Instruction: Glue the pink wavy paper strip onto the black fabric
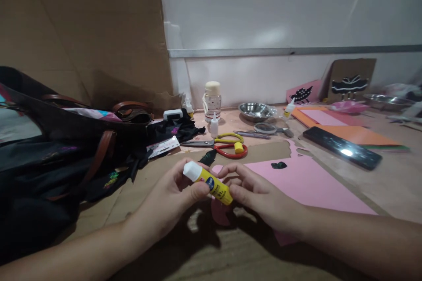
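Fingertips of both hands pinch one yellow plastic glue stick with a white cap [208,182], held just above the brown cardboard work surface [257,254]. The left hand [171,199] clamps the capped end at upper left; the right hand [260,195] clamps the base at lower right, so its long axis slants between them. Pink paper [313,184] lies just right, red-and-yellow scissors [227,145] farther off.

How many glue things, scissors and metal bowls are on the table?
Glue stick, held by the left hand and right hand: 1
Small glue bottles: 3
Scissors: 1
Metal bowls: 2
Total: 7
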`<state>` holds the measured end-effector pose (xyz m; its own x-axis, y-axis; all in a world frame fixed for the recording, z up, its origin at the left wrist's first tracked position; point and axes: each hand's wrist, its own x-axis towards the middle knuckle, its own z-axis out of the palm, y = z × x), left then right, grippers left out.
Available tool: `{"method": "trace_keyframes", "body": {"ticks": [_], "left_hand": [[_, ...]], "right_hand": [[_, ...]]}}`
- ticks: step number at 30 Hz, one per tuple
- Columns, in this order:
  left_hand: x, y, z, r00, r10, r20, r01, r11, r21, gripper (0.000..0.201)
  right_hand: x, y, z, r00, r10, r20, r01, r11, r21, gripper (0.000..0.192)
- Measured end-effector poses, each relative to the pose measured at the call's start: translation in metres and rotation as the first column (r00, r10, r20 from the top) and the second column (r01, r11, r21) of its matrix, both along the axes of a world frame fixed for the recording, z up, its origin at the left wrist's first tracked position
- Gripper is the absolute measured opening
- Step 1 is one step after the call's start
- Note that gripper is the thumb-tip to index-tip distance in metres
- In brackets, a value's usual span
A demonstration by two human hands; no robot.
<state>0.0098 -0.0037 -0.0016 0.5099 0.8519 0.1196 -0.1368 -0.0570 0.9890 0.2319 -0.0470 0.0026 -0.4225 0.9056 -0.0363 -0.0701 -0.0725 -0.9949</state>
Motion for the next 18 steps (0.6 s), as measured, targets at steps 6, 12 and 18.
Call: {"method": "trace_keyframes", "body": {"ticks": [6, 12, 18], "left_hand": [[-0.0005, -0.0037, 0.0006, 0.999, -0.04, 0.004, 0.04, 0.998, 0.04, 0.05], [-0.0011, -0.0034, 0.0009, 0.999, -0.017, -0.028, 0.018, 0.999, 0.031, 0.053], [0.0021, -0.0069, 0.0045, 0.998, -0.021, -0.057, 0.021, 1.0, 0.006, 0.057]], "right_hand": [[-0.0038, 0.0023, 0.0015, 0.999, 0.037, 0.008, -0.037, 0.999, -0.011, 0.048], [-0.0027, 0.0019, -0.0009, 0.997, 0.072, -0.001, -0.072, 0.996, 0.05, 0.038], [-0.0028, -0.0004, -0.0022, 0.997, 0.072, 0.023, -0.072, 0.997, -0.016, 0.036]]}}
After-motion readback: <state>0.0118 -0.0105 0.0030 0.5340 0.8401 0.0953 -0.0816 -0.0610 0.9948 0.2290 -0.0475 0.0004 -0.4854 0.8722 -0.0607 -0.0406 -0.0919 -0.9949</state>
